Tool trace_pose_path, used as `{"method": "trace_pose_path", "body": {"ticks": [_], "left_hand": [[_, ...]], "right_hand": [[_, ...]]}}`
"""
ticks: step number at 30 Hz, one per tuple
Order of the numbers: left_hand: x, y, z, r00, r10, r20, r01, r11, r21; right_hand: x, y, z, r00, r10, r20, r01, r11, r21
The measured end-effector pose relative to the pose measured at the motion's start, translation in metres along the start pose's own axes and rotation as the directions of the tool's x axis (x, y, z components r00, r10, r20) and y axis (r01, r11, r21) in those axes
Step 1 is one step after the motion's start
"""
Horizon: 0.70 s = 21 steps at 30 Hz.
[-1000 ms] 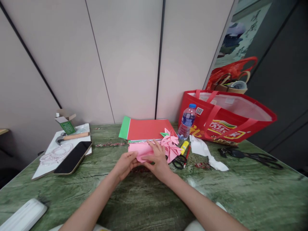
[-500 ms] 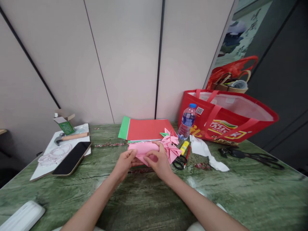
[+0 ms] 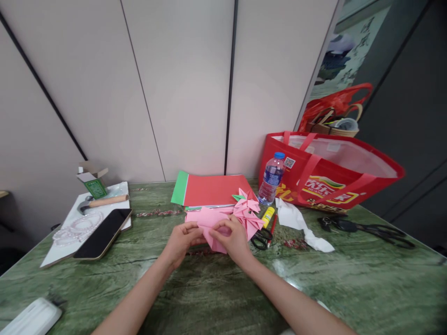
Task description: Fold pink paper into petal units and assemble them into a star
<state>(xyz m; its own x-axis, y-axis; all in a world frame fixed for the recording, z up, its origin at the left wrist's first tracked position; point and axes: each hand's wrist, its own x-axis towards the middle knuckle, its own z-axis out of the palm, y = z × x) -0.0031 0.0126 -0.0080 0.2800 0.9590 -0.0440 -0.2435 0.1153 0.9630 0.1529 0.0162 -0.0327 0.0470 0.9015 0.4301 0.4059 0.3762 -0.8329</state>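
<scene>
A folded sheet of pink paper (image 3: 215, 243) is held between my two hands at the middle of the table. My left hand (image 3: 182, 239) pinches its left side. My right hand (image 3: 231, 235) grips the paper from the right, thumb and fingertips pressed on it. Behind it lies more pink paper (image 3: 206, 215), partly covered by my hands. Folded pink paper flowers (image 3: 249, 216) sit just right of my right hand, one bearing a green leaf (image 3: 239, 197). Red sheets (image 3: 216, 190) and a green sheet (image 3: 179, 187) lie farther back.
Right of the flowers are a yellow glue stick (image 3: 268, 217), a red pencil (image 3: 273, 229), small black scissors (image 3: 261, 237), a water bottle (image 3: 272, 179), tissue (image 3: 296, 218), large scissors (image 3: 370, 229) and a red bag (image 3: 335, 172). Leftward are a phone (image 3: 104, 234), a hammer (image 3: 104, 201) and a green box (image 3: 94, 184).
The pink paper in my hands has been turned, and its pointed lower part now hangs lower. My left fingers have shifted to its upper left edge. The camera view has tilted slightly.
</scene>
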Motion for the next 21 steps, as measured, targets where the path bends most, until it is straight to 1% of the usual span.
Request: {"method": "trace_pose_path", "body": {"ticks": [5, 10, 16, 21], "left_hand": [[0.0001, 0.0006, 0.0019, 1.0, -0.008, -0.009, 0.008, 1.0, -0.003], [0.0, 0.001, 0.0021, 1.0, -0.007, -0.012, 0.007, 1.0, 0.007], [0.0, 0.0016, 0.0019, 1.0, 0.002, 0.006, -0.002, 1.0, 0.021], [0.0001, 0.0012, 0.0012, 1.0, -0.007, 0.009, 0.007, 0.999, 0.041]], "right_hand": [[0.0, -0.0012, -0.0012, 0.999, -0.02, -0.03, 0.02, 1.0, 0.004], [-0.0006, -0.0045, -0.0027, 0.998, -0.007, -0.065, 0.009, 1.0, 0.027], [0.0008, -0.0022, 0.0002, 0.988, 0.071, -0.137, -0.055, 0.992, 0.112], [0.0029, 0.0022, 0.0006, 0.99, 0.094, -0.101, -0.082, 0.99, 0.117]]}}
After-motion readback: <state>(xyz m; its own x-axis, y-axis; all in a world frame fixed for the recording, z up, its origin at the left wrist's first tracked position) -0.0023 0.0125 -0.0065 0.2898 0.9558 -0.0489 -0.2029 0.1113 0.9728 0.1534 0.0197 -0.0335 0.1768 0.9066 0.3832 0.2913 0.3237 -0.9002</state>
